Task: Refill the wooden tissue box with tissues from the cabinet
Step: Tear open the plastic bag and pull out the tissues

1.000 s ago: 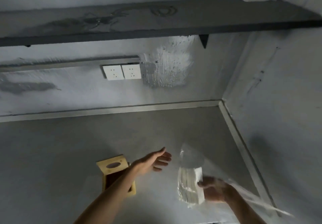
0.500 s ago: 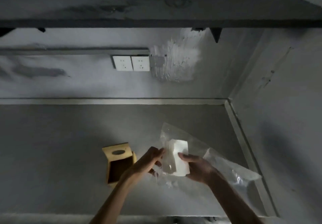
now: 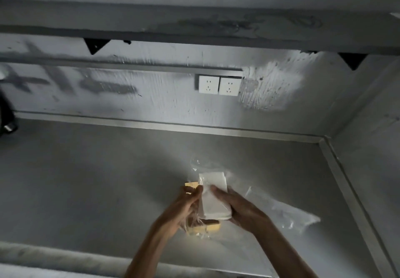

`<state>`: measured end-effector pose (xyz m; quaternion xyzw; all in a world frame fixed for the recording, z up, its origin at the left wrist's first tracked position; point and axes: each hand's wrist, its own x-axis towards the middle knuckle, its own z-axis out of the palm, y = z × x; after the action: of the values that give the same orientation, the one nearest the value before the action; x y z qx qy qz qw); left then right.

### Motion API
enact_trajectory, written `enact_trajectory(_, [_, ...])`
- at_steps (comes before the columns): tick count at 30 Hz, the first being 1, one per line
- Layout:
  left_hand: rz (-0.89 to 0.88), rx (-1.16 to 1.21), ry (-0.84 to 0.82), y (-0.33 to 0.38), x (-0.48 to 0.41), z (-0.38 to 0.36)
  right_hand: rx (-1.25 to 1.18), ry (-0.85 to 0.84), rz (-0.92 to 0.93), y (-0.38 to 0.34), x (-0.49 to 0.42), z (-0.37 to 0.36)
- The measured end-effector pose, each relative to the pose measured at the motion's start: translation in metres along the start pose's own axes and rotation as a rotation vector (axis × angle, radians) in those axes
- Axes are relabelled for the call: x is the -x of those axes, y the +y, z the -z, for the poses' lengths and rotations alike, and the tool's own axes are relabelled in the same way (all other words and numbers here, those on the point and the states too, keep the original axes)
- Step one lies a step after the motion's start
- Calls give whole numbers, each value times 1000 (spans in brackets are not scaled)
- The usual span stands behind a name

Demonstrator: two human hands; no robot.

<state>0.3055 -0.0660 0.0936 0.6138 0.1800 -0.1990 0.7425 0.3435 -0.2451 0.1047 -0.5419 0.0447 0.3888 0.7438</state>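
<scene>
Two white wall sockets (image 3: 219,85) sit side by side on the rough grey back wall, under a long dark shelf (image 3: 194,29) held on black triangular brackets (image 3: 96,45). Dark sprayed marks run along the wall to the left, and a pale scraped patch lies just right of the sockets. Below, a flat grey counter (image 3: 86,180) fills the corner, edged by a metal strip where it meets the back wall and the side wall on the right.

The stack of tissues (image 3: 214,195) is white, a neat rectangular block, wrapped in thin clear plastic (image 3: 287,215) that trails off crumpled to the right across the counter. It is held above the counter near the middle of the view. The right hand (image 3: 240,208) closes around the stack's right side and underside, thumb on top. The left hand (image 3: 186,206) pinches the plastic at the stack's left edge, fingers closed. The wooden tissue box (image 3: 213,227), pale yellow, lies on the counter directly beneath the hands, mostly hidden by them
</scene>
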Motion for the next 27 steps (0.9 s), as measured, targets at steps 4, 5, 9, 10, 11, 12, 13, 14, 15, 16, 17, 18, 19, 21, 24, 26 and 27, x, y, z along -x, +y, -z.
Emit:
enact_trajectory(4, [38, 51, -69, 4, 7, 47, -30, 67, 35, 9, -15, -34])
enact_trajectory(5, [49, 73, -83, 5, 9, 57, -46, 70, 40, 12, -17, -40])
enact_trajectory(9, [-2, -17, -34, 7, 15, 67, 37, 152, -1, 25, -34, -64])
enact_trajectory(10, [-13, -57, -11, 7, 16, 68, 52, 174, 0, 26, -38, -71])
enact_trajectory(11, [-21, -76, 12, 6, 16, 71, 64, 186, 2, 27, -40, -75])
enact_trajectory(12, [-33, -86, 34, 7, 15, 75, 70, 196, 5, 25, -41, -81])
enact_trajectory(13, [-41, -88, 61, 7, 14, 80, 58, 186, 16, 22, -40, -83])
enact_trajectory(14, [-48, -77, 101, 7, 11, 85, 53, 172, 21, 19, -39, -83])
enact_trajectory(15, [-69, -50, 147, 7, 8, 93, 49, 159, 31, 18, -39, -80])
enact_trajectory(16, [-95, -24, 191, 9, 6, 103, 48, 163, 32, 15, -39, -77])
enact_trajectory(17, [-116, 12, 229, 11, 4, 114, 39, 165, 35, 13, -39, -74])
enact_trajectory(18, [-132, 47, 266, 14, 1, 126, 16, 163, 37, 10, -38, -69])
enact_trajectory(19, [-139, 99, 300, 16, 0, 139, -12, 168, 46, 9, -37, -62])
enact_trajectory(21, [-141, 184, 390, 15, -5, 165, -42, 206, 62, 4, -32, -48])
enact_trajectory(24, [-128, 293, 505, 1, -13, 202, -58, 278, 94, 0, -27, -28])
enact_trajectory(26, [-105, 363, 550, -17, -16, 216, -96, 330, 136, -1, -25, -22])
enact_trajectory(27, [-67, 374, 559, -25, -15, 217, -110, 354, 149, -1, -23, -19])
